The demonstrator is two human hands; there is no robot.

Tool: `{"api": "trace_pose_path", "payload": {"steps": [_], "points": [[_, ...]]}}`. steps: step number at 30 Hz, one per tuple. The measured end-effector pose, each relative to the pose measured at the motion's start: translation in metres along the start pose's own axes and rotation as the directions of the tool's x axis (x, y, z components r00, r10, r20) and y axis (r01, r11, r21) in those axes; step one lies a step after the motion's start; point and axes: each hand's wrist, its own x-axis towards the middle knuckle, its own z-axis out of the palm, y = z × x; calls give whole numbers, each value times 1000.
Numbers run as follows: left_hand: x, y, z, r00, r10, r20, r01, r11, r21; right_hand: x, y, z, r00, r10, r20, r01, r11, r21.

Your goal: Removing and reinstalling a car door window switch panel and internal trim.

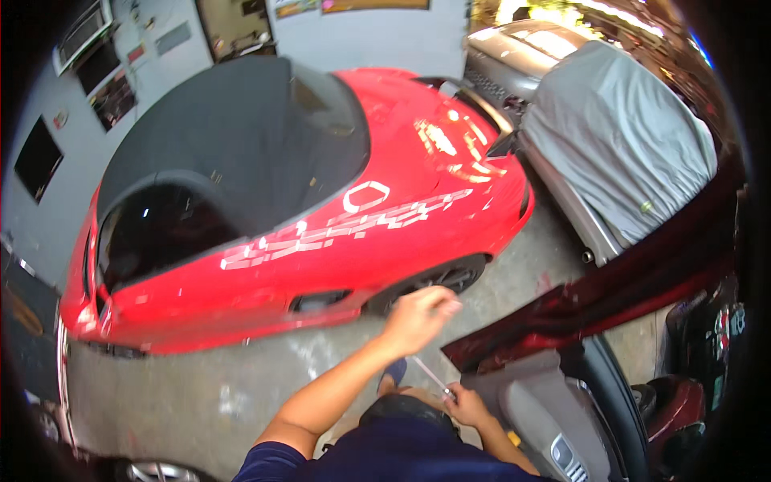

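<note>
My left hand (419,320) is raised in front of the red car's front wheel, its fingers curled together. The fingertips are a little blurred, and whatever they may hold cannot be made out. Lower and to the right, my right hand (468,404) is closed around the end of a thin, pale rod-shaped tool (430,374). The rod points up and left, below my left hand and apart from it. Close beside my right hand is an open dark red car door (554,317) with grey inner trim (522,394).
A red convertible (418,233) with a black soft top (241,120) fills the middle. At the upper right, a grey cover (618,136) drapes a silver car. Bare concrete floor (297,377) runs between the cars. A wheel (161,471) shows at the lower left.
</note>
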Motion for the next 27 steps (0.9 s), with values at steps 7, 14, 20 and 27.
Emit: {"api": "trace_pose_path", "payload": {"steps": [7,14,20,27], "points": [[140,31,84,692,449,566,-240,881,-407,96,-102,-34,976,185,-113,-176,981,83],[148,19,98,590,467,659,-9,819,-573,131,-163,-49,770,583,-259,-525,810,263],[119,18,75,318,623,715,-66,767,-638,128,-222,10,402,682,-611,-422,730,538],[81,43,33,-400,635,660,59,737,-673,74,-292,112,-15,816,-578,-527,485,698]]}}
